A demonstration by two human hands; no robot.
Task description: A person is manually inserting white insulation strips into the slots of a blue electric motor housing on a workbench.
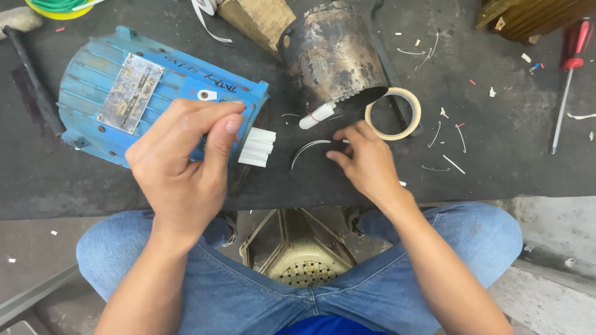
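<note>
My left hand is raised over the dark mat, its fingers pinched on a folded stack of white paper strips beside the blue ribbed motor housing. My right hand rests on the mat in front of a rusty metal cylinder, its fingertips on a thin curved white strip. A short white sleeve pokes out from under the cylinder's rim.
A roll of beige tape lies just right of my right hand. A red-handled screwdriver lies far right. A black rod lies at left. White offcuts litter the mat. A metal fan cover sits between my knees.
</note>
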